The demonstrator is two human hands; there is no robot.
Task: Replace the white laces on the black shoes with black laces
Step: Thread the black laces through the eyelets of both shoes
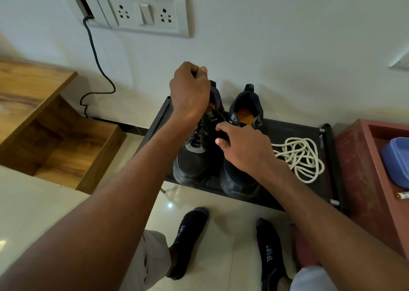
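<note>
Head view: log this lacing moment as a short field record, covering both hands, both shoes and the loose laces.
left hand: raised above the left shoe, fingers pinching a black lace end
right hand: resting on the right shoe, holding it near the tongue
left shoe: black lace threaded through its eyelets
right shoe: lacing hidden under the hand
white laces: loose tangled pile on the rack, to the right of the shoes
black rack: holds both shoes, against the wall
</note>
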